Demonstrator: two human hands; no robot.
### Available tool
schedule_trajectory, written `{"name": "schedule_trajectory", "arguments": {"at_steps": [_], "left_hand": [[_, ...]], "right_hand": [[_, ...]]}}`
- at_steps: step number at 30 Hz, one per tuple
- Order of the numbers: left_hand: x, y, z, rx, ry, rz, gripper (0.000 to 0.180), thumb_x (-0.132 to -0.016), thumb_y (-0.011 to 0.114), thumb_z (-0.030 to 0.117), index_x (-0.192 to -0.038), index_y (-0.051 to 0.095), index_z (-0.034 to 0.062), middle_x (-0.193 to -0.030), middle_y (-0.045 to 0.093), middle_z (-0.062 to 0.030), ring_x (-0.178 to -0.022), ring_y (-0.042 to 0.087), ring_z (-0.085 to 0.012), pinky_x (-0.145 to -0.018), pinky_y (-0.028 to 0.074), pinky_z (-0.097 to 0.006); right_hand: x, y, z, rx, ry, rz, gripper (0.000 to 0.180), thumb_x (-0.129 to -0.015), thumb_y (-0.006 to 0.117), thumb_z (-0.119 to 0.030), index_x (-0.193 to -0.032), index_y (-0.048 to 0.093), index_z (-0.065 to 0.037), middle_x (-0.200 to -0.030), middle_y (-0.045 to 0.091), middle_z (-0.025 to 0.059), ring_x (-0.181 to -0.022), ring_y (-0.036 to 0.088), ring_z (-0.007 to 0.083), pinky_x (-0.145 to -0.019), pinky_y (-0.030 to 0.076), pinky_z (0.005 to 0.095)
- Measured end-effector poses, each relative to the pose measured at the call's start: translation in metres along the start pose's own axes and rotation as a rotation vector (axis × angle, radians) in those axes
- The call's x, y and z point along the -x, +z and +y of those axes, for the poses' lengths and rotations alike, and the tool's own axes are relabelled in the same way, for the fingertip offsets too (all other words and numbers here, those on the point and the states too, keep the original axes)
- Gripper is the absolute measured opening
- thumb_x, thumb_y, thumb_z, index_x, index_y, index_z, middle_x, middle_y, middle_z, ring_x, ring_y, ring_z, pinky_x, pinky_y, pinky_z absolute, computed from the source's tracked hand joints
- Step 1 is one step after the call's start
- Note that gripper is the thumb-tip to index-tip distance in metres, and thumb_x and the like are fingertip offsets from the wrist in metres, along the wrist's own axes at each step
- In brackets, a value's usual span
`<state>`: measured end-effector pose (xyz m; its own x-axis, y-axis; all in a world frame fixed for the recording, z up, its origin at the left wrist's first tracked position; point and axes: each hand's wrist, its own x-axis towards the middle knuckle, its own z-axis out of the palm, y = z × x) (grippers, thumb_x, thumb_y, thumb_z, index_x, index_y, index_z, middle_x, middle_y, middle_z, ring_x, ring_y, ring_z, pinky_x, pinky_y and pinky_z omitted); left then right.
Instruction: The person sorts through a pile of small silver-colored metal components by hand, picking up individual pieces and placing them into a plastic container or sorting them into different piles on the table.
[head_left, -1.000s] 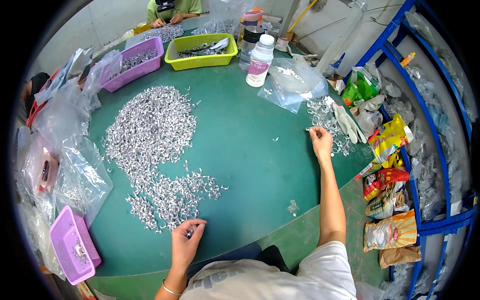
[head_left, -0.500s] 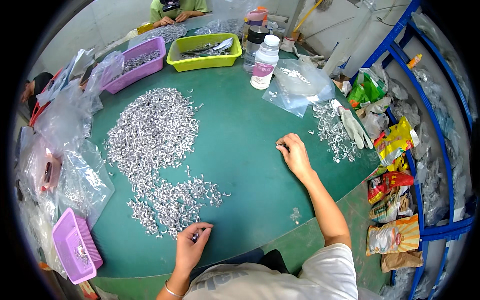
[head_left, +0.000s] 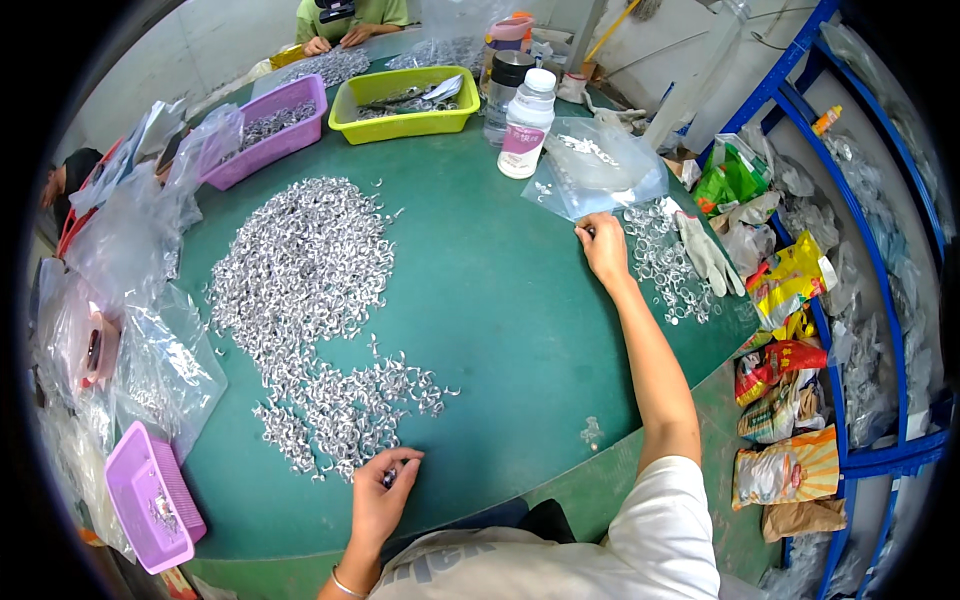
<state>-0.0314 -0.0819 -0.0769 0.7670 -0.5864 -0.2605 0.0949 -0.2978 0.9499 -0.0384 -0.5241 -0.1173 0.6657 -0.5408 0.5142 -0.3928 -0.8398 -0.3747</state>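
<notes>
The left hand (head_left: 385, 495) is seen near the front edge of the green table (head_left: 510, 330), fingers pinched together on a small metal piece at the bottom of the big pile of shiny metal pieces (head_left: 310, 310). The right hand (head_left: 603, 245) is stretched toward the far right side, fingertips closed on the edge of a clear plastic bag (head_left: 600, 175), beside a smaller heap of pieces (head_left: 665, 260).

Bare tabletop (head_left: 500, 300) btwn clip pile (head_left: 300, 270) & bag (head_left: 600, 170)
</notes>
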Motion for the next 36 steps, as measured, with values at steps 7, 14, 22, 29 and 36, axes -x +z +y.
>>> {"name": "schedule_trajectory", "arguments": {"at_steps": [7, 14, 22, 29, 36], "left_hand": [[0.003, -0.005, 0.001, 0.003, -0.022, 0.039, 0.008, -0.079, 0.056, 0.002, -0.084, 0.062, 0.0004, -0.057, 0.040, 0.0066, -0.053, 0.032, -0.0013, -0.046, 0.023, -0.018], [0.003, -0.006, 0.004, -0.161, 0.061, 0.023, 0.010, -0.077, 0.057, 0.003, -0.086, 0.062, 0.0013, -0.055, 0.042, 0.0011, -0.052, 0.036, -0.0045, -0.046, 0.029, -0.020], [0.008, -0.014, -0.009, -0.461, 0.235, 0.222, 0.021, -0.073, 0.063, 0.004, -0.094, 0.060, 0.0048, -0.052, 0.045, -0.0079, -0.042, 0.040, -0.0158, -0.042, 0.034, -0.027], [0.006, -0.011, -0.007, -0.571, 0.303, 0.240, 0.026, -0.072, 0.064, 0.006, -0.098, 0.060, 0.0062, -0.055, 0.048, -0.0095, -0.043, 0.042, -0.0189, -0.042, 0.035, -0.029], [0.013, -0.013, 0.008, -0.111, 0.045, 0.034, 0.022, -0.075, 0.062, 0.006, -0.097, 0.060, 0.0055, -0.056, 0.046, -0.0025, -0.048, 0.037, -0.0065, -0.045, 0.033, -0.024]], "right_hand": [[0.033, -0.039, -0.016, 0.179, 0.007, 0.065, 0.012, -0.067, 0.065, -0.009, -0.078, 0.061, -0.004, -0.081, 0.056, 0.0104, -0.082, 0.050, 0.0292, -0.072, 0.039, 0.0388], [0.055, -0.041, 0.008, 0.163, -0.058, -0.008, 0.005, -0.069, 0.057, 0.001, -0.073, 0.058, 0.000, -0.075, 0.054, 0.0149, -0.078, 0.050, 0.0315, -0.072, 0.040, 0.0388], [0.062, -0.044, -0.096, -0.021, -0.223, -0.068, 0.010, -0.070, 0.059, -0.001, -0.079, 0.058, 0.000, -0.078, 0.055, 0.0144, -0.076, 0.050, 0.0313, -0.070, 0.041, 0.0384], [0.133, -0.034, -0.197, -0.336, -0.372, -0.485, 0.016, -0.067, 0.065, -0.005, -0.082, 0.058, -0.002, -0.081, 0.053, 0.0103, -0.077, 0.049, 0.0269, -0.068, 0.039, 0.0355], [0.154, -0.049, -0.225, -0.595, -0.199, -0.365, 0.011, -0.067, 0.061, 0.006, -0.076, 0.057, 0.001, -0.076, 0.056, 0.0112, -0.068, 0.052, 0.0256, -0.061, 0.042, 0.0310]]}}
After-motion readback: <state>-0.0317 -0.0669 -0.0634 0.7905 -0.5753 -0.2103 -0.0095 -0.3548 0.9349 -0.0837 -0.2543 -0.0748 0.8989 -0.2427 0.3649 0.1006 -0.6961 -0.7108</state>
